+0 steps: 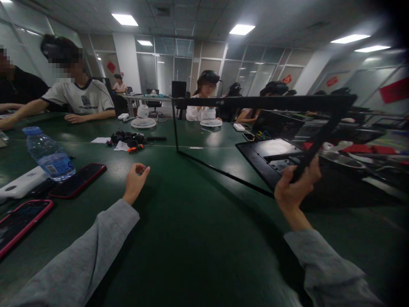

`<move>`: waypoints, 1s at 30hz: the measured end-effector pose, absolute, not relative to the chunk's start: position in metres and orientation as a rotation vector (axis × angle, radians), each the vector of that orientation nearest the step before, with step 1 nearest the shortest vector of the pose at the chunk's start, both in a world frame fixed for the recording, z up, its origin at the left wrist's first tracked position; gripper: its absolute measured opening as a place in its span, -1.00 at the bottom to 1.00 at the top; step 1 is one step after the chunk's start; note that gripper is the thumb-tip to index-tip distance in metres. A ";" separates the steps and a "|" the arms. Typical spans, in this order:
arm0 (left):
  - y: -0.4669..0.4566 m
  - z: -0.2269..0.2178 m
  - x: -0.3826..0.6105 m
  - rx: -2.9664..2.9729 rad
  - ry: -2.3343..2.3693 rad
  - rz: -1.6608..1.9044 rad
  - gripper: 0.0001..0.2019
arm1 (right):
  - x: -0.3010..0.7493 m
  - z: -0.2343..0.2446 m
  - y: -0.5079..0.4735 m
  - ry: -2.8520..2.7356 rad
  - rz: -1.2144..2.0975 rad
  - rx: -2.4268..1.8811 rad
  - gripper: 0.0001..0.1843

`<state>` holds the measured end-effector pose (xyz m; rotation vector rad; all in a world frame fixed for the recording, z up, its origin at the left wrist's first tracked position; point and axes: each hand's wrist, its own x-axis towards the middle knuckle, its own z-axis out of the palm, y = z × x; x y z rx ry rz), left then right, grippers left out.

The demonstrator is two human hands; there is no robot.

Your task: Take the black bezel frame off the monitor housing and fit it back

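My right hand [295, 187] grips the right side of a thin black laptop screen bezel [220, 102], fingers and thumb wrapped round the strip. The bezel is an empty rectangular frame, held tilted above the green table [191, 238]; its lower edge slants down toward my right hand. Over the table on the left, my left hand [136, 182] holds nothing, its fingers loosely curled with a gap to the thumb. Behind and beside my right hand lies a black laptop part [252, 158] with a bright silvery panel, partly hidden by the hand and bezel.
At left are a water bottle [51, 155], a dark phone [79, 180], a pink-edged phone [24, 226] and a white device [24, 183]. Black and orange items [128, 140] and small white fans [143, 121] stand farther back. Several people sit around the table. Clutter fills the right.
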<state>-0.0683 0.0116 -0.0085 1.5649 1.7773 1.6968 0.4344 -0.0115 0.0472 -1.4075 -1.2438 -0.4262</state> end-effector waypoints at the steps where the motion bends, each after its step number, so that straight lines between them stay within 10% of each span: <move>1: 0.013 -0.009 -0.068 1.540 1.770 1.725 -0.65 | 0.433 0.046 -0.010 -1.253 -0.411 -1.377 -0.25; 5: 0.015 -0.011 -0.067 1.411 1.701 1.730 -0.40 | 0.433 0.035 0.000 -1.333 -0.330 -1.357 -0.30; 30: 0.011 -0.013 -0.075 1.691 2.075 1.276 -0.66 | 0.483 -0.037 0.052 -1.544 0.394 -1.492 -0.46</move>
